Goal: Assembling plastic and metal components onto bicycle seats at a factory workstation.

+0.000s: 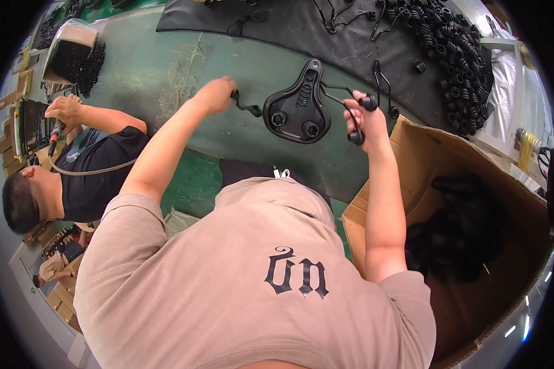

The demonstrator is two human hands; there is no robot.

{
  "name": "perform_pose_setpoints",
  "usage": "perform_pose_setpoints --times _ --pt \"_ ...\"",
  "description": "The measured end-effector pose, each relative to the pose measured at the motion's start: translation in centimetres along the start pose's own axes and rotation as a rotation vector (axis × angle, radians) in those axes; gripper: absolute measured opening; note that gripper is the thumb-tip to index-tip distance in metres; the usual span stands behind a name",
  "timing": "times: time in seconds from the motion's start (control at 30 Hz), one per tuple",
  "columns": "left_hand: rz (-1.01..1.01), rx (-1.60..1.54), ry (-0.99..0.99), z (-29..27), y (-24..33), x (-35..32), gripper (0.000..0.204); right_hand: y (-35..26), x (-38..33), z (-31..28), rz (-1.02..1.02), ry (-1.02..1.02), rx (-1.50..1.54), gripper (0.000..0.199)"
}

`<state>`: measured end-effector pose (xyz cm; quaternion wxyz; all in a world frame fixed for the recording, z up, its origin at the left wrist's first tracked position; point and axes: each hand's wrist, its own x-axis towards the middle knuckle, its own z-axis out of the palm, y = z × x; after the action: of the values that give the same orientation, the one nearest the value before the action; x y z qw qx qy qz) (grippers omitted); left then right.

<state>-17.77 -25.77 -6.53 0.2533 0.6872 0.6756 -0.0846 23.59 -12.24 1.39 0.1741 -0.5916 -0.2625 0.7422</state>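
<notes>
A black bicycle saddle (298, 111) lies upside down on the green table (166, 74), its narrow nose pointing away from me. My left hand (215, 95) is closed on a black bent metal piece (247, 108) that reaches the saddle's left edge. My right hand (368, 120) grips a black wire rail (335, 92) that runs from the saddle's right side. Small black round parts (368, 102) sit at the ends of that rail by my fingers.
A large open cardboard box (474, 160) with black parts stands at my right. A heap of black coil springs (455, 55) lies on a dark mat (289, 24) at the far right. A co-worker in a black shirt (92, 166) works at the left, near a bag-lined box (71, 52).
</notes>
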Motion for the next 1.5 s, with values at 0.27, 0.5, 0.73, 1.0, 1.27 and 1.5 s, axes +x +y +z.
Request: perform_pose_setpoints --times 0.27,0.5,0.73,1.0,1.27,1.5 --pt "-0.148 -0.522 0.470 -0.3 5.1 -8.0 0.040 -1.9 2.2 5.5 -0.141 0.099 -0.542 0.040" --pt "0.236 -0.557 0.402 2.7 12.5 -3.4 0.062 -1.6 2.7 10.4 -0.387 0.169 -1.235 0.061" --pt "0.190 -0.716 0.289 2.5 13.0 -3.2 0.056 7.3 2.5 10.8 -0.731 0.358 -1.271 0.087" --pt "-0.231 -0.783 0.623 3.7 17.6 3.6 0.059 8.9 4.3 8.0 -0.918 0.375 -1.111 0.092" --pt "-0.261 -0.571 0.601 2.9 16.4 6.2 0.045 8.9 6.7 8.5 -1.006 0.422 -0.987 0.063" --pt "-0.304 -0.614 0.446 3.1 11.8 2.5 0.054 11.4 2.7 5.7 -0.921 0.032 -0.872 0.065"
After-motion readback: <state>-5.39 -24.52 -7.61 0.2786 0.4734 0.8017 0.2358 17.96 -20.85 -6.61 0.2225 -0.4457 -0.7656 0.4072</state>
